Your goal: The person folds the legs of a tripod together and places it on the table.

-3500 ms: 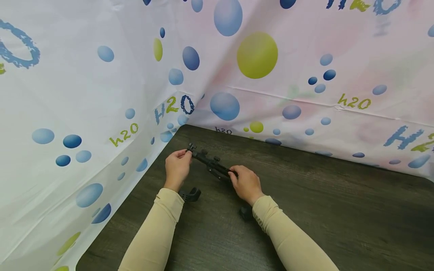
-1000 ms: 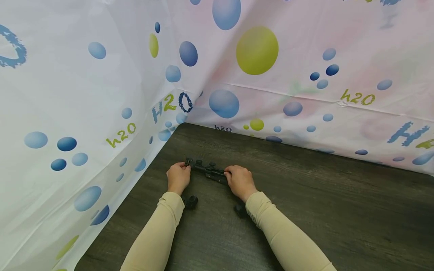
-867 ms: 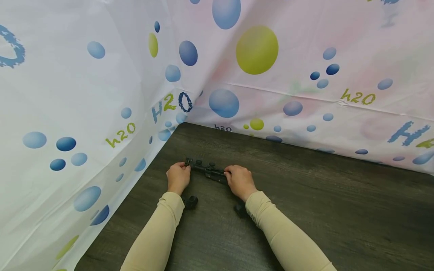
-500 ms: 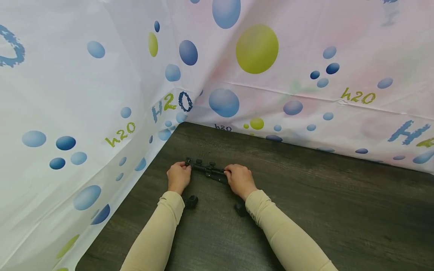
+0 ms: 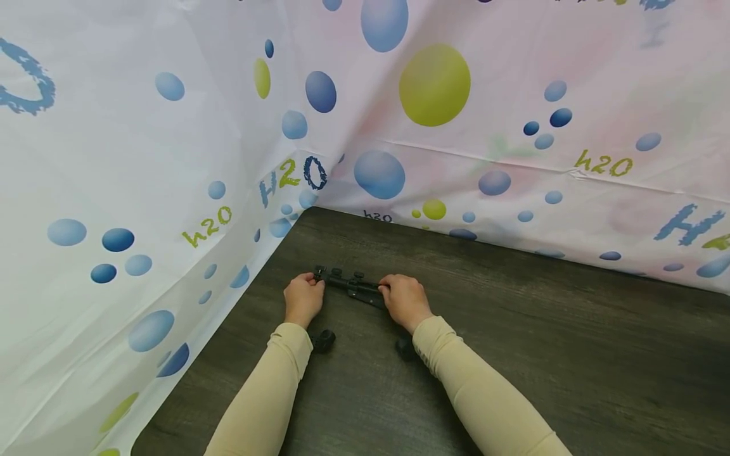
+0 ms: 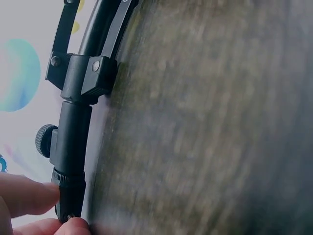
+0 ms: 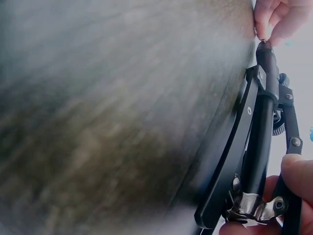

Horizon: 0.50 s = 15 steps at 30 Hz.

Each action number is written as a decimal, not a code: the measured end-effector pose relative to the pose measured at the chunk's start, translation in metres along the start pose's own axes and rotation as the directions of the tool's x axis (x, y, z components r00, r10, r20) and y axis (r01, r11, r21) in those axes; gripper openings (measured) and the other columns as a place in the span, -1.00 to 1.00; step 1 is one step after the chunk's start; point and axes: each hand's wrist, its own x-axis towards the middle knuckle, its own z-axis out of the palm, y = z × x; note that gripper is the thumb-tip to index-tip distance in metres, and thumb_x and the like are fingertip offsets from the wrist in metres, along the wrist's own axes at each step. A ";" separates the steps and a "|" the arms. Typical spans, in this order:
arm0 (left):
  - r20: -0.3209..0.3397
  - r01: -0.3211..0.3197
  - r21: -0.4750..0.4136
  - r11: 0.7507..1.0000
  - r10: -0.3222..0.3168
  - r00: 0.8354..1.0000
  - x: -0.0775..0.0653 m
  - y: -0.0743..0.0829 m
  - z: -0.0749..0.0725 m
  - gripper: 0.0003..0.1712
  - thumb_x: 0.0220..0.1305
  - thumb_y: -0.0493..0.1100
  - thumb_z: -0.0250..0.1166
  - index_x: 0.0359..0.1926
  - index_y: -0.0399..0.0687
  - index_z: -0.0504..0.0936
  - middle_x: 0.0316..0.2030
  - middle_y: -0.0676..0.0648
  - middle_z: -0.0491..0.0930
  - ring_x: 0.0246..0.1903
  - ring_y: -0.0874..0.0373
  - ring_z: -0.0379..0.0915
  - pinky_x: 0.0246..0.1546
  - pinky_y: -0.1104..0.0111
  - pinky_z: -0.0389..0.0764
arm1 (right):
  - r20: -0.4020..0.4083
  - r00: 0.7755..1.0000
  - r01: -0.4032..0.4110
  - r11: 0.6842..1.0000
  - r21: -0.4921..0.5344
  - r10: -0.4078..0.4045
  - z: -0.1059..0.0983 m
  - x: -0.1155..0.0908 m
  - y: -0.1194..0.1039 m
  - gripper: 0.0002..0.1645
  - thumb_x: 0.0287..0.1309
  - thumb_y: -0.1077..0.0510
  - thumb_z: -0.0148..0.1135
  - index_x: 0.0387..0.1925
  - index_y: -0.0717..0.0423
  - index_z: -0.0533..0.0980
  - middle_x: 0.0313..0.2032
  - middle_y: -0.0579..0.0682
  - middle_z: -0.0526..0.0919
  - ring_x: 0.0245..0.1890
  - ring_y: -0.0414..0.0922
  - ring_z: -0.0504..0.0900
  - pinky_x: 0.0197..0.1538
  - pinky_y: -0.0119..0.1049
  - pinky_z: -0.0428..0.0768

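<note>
A black folded tripod-like stand (image 5: 352, 286) with small knobs lies on the dark wooden table (image 5: 542, 342) near the back left corner. My left hand (image 5: 313, 288) pinches its left tip. In the left wrist view, fingertips (image 6: 34, 196) close on the end of the stand's tube (image 6: 72, 147). My right hand (image 5: 388, 293) grips the right end. In the right wrist view, its fingers (image 7: 297, 169) curl round the stand's folded legs (image 7: 259, 142), and the left hand (image 7: 274, 17) shows at the far tip.
Two small black parts lie on the table, one (image 5: 324, 340) by my left forearm and one (image 5: 403, 347) by my right forearm. A bubble-printed white curtain (image 5: 171, 158) walls off the left and back sides.
Since 3.5 s ago the stand has come down from a raised tilt to lie flat on the table, both hands still on it. Over the last second nothing has visibly moved.
</note>
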 end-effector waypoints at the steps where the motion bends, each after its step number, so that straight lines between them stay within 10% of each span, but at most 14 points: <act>1: -0.001 0.000 -0.004 1.000 0.000 1.000 0.000 0.000 0.000 -0.53 0.43 -0.20 0.23 0.25 -0.40 0.50 0.06 -0.33 0.61 0.20 -0.28 0.32 0.16 -0.01 0.43 | 0.002 1.000 -0.005 1.000 0.001 0.005 0.000 0.000 0.000 -0.82 0.36 0.17 0.27 -0.12 0.15 0.70 -0.18 0.09 0.74 -0.18 0.05 0.71 -0.07 -0.01 0.64; 15: -0.019 -0.091 -0.007 0.996 0.091 0.996 -0.011 0.005 0.008 -0.55 0.40 -0.23 0.26 0.21 -0.40 0.52 0.02 -0.30 0.63 0.06 -0.17 0.54 0.16 0.00 0.43 | 0.011 0.997 -0.075 0.997 0.016 0.075 -0.002 0.003 0.005 -0.76 0.35 0.12 0.29 -0.04 0.12 0.68 -0.12 0.07 0.73 -0.15 0.05 0.70 -0.08 0.01 0.64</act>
